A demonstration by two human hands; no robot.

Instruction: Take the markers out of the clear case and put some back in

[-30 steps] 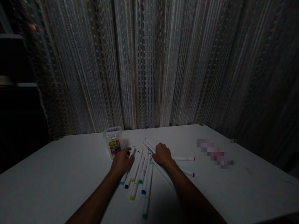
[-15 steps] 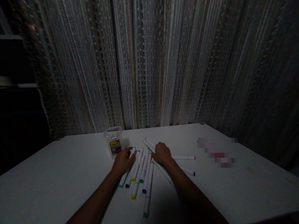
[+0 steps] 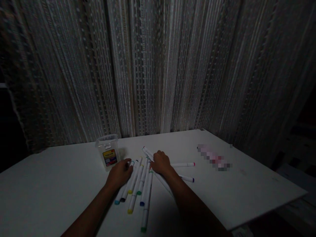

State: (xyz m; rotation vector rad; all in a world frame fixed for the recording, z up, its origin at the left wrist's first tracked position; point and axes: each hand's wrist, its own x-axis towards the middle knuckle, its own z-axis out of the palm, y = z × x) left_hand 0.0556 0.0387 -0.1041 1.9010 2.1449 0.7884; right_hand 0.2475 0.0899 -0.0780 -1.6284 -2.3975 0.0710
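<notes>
Markers [image 3: 138,184] all loose on the desk [image 3: 49,184], none in the clear tub [image 3: 108,155] (standing just left of them). Your left hand [image 3: 119,174] and right hand [image 3: 161,163] lie flat across the pile, grip loose, nothing lifted. Gathering barely begun, by my read.

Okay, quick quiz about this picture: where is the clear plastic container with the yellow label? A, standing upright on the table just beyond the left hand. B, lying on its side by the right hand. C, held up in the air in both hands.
A: the clear plastic container stands upright on the white table, just beyond the left hand, which rests on the markers.
</notes>
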